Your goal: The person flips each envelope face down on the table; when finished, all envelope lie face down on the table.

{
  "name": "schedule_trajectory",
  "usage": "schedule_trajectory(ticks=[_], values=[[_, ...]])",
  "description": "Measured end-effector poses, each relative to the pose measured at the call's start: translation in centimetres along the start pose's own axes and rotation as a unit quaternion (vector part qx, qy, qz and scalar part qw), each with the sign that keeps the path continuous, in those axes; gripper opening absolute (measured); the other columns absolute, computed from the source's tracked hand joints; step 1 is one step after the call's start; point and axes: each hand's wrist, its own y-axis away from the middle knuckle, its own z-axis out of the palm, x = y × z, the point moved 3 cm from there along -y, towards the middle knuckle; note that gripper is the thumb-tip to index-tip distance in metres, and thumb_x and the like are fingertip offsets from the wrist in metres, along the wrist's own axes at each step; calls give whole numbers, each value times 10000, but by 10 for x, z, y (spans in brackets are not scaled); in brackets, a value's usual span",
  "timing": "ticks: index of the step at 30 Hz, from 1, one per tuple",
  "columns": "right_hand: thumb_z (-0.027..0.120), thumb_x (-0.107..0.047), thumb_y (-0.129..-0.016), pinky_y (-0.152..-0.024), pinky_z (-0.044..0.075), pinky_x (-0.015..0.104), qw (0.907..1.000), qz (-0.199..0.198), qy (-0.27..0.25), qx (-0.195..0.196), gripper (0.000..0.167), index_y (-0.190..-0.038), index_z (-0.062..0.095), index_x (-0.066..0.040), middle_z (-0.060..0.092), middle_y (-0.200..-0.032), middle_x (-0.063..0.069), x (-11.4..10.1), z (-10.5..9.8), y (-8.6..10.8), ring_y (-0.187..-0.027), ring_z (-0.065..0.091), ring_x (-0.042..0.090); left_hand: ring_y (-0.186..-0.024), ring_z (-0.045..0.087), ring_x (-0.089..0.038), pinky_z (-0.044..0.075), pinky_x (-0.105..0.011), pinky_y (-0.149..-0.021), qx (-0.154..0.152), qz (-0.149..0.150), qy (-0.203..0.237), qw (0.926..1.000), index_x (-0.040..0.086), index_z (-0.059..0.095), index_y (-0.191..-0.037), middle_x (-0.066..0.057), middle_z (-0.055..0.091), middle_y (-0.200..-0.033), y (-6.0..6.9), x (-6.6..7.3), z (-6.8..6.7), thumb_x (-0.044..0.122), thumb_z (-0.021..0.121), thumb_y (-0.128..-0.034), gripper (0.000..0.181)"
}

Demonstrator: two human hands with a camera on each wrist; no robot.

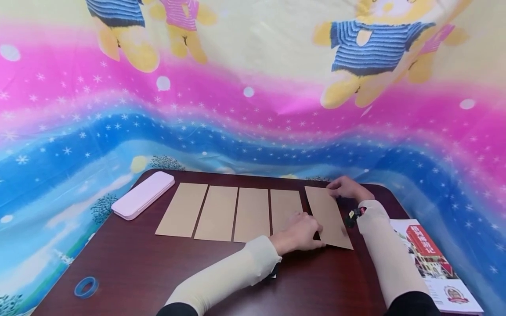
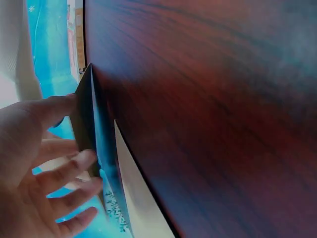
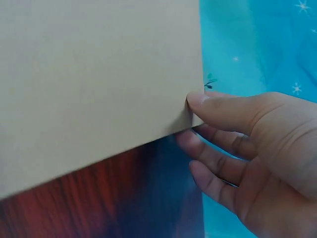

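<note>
Several brown rectangular cards are laid out in a row on the dark wooden table (image 1: 221, 281). The rightmost card (image 1: 330, 215) is tilted, its near left corner raised above the tabletop. At that corner my left hand (image 1: 298, 232) holds the card's edge; in the left wrist view the thumb goes behind the card (image 2: 85, 106) and fingertips overlap its dark side. My right hand (image 1: 348, 188) pinches the card's far right corner, thumb on the upper face, as the right wrist view shows. Beside my left hand lies another card (image 1: 284, 204), partly covered by it.
A pale pink case (image 1: 143, 195) lies left of the row. A blue tape roll (image 1: 86, 287) is at the near left. Right of my right arm is a printed magazine (image 1: 442, 281). A patterned cloth (image 1: 253, 87) hangs behind the table.
</note>
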Motion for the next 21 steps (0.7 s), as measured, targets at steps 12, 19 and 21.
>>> schedule_trajectory(ticks=[12, 19, 21], values=[[628, -165, -1018, -942, 559, 540, 9989, 177, 435, 20, 374, -1336, 646, 30, 697, -1250, 251, 3, 11, -4, -1084, 693, 373, -906, 565, -121, 454, -275, -821, -431, -388, -213, 9981, 374, 720, -770, 189, 704, -931, -3, -1, 9, 554, 724, -891, 217], [644, -148, -1008, -937, 559, 540, 9987, 205, 472, 20, 354, -1314, 660, 32, 706, -1217, 243, -1, 14, -5, -1079, 688, 378, -949, 530, -121, 440, -264, -844, -555, -456, -236, 9971, 393, 704, -710, 170, 669, -989, -3, -3, 14, 546, 755, -868, 225], [653, -145, -1004, -930, 563, 530, 9987, 188, 467, 31, 345, -1303, 669, 26, 701, -1228, 245, -1, 15, -6, -1073, 690, 368, -948, 523, -121, 434, -260, -843, -582, -442, -248, 9970, 387, 695, -693, 168, 665, -983, -4, -3, 15, 542, 756, -871, 244]])
